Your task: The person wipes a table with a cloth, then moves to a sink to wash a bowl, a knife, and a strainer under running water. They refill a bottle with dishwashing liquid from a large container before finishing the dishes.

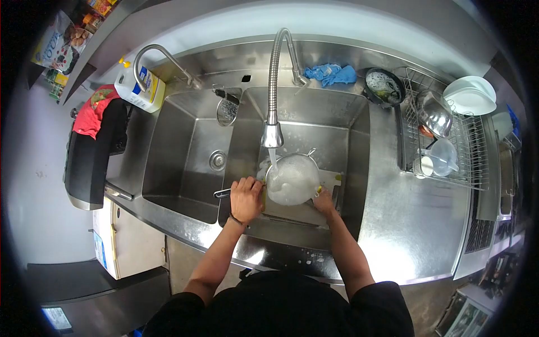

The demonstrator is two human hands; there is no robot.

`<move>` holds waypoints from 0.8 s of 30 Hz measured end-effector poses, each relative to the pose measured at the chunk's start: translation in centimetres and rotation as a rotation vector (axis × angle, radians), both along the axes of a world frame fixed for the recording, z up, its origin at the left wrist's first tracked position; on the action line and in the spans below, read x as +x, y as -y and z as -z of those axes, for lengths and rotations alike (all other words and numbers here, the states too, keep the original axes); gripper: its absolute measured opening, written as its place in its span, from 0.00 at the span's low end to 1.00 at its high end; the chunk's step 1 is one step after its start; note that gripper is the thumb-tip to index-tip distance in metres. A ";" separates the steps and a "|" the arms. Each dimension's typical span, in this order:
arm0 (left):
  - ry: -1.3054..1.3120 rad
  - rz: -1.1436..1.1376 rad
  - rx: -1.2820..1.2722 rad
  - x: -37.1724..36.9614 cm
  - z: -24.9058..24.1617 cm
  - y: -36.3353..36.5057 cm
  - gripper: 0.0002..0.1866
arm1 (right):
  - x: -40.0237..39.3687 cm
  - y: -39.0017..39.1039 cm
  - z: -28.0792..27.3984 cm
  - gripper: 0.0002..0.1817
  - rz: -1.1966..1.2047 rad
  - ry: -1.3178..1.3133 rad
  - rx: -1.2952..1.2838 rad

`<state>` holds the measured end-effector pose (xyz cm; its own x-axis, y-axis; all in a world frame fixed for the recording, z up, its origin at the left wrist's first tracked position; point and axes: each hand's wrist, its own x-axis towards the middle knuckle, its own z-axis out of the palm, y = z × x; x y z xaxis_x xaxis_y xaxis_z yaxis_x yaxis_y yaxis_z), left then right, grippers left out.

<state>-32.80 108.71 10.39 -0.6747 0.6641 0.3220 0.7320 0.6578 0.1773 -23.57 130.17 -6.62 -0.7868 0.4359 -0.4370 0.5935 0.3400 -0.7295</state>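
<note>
Under the running faucet [273, 135] in the right sink basin [353, 168], the left hand [246, 199] grips a soapy strainer [292, 180] by its handle while the right hand [324, 200] closes on its rim, mid-rinse, turning likely next.

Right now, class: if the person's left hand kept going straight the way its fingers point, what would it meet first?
The left hand points up the picture, toward the back of the sink. First in line is probably the running water under the spray faucet, then the basin's back wall. Depth is unclear, so it might pass beside the stream.
</note>
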 end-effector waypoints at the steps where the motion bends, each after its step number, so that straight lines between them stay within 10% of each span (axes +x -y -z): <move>1: -0.007 -0.006 -0.015 -0.2 -0.1 -0.1 0.06 | 0.0 0.0 -0.8 0.25 0.000 -0.001 0.000; 8: 0.047 -0.043 0.049 -0.2 1.8 -1.0 0.03 | -0.1 -0.4 4.7 0.27 0.007 -0.082 -0.144; 16: 1.579 -0.182 0.699 0.8 4.7 0.2 0.14 | 0.1 -0.3 1.9 0.27 0.134 -0.076 -0.435; 24: 1.801 -0.149 0.784 1.5 2.7 0.1 0.15 | 0.0 -0.2 -2.5 0.21 0.048 -0.200 -0.223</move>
<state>-31.29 108.64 7.66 -0.5257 0.6577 -0.5395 -0.6437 0.1070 0.7577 -23.59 130.41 -4.12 -0.8480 0.3849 -0.3644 0.4417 0.1332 -0.8872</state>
